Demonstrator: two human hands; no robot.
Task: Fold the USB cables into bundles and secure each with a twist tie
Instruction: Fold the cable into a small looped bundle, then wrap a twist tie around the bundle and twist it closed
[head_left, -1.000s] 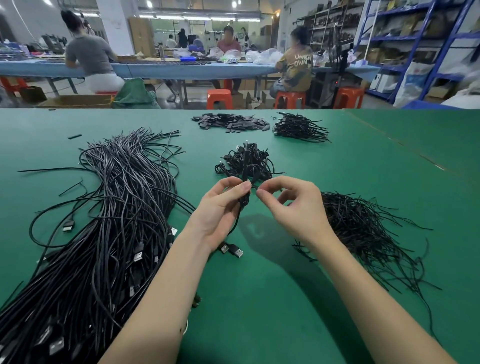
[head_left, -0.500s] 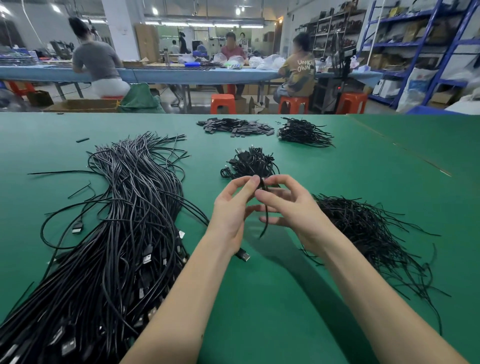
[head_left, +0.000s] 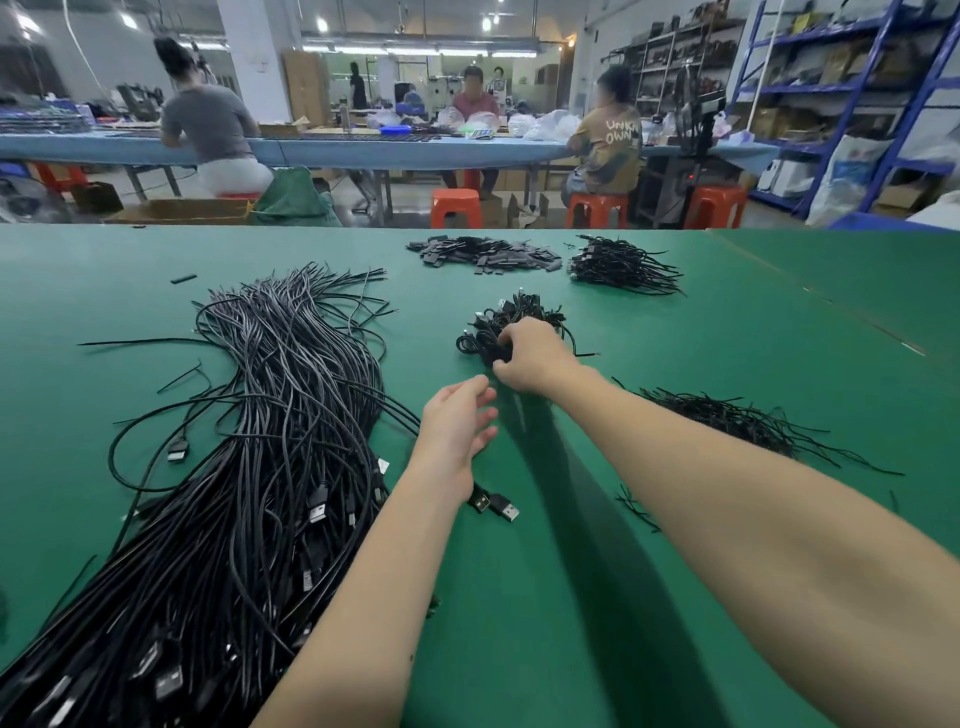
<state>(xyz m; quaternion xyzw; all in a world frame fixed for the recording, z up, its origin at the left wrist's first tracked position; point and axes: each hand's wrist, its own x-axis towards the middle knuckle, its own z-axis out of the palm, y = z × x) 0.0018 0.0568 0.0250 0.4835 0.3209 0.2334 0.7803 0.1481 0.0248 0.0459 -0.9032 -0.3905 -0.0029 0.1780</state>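
A big heap of loose black USB cables (head_left: 270, 441) sprawls across the left of the green table (head_left: 753, 332). A small pile of bundled cables (head_left: 519, 310) lies at centre. My right hand (head_left: 530, 353) reaches forward onto that pile, its fingers curled round a black cable bundle at the pile's near edge. My left hand (head_left: 457, 426) hovers just behind it, fingers relaxed and holding nothing. A heap of thin black twist ties (head_left: 737, 421) lies to the right of my right forearm. Two USB plugs (head_left: 498, 505) poke out beside my left wrist.
At the back of the table lie a flat pile of small black pieces (head_left: 483, 254) and another pile of short black cables (head_left: 623, 267). Beyond the far edge, several people sit at a blue bench with orange stools (head_left: 457, 205). Blue shelving (head_left: 857, 104) stands at right.
Both hands were together twisting a tie on a bundle near my chest. Now my right hand has carried the bundle forward onto the centre pile and my left hand has let go.
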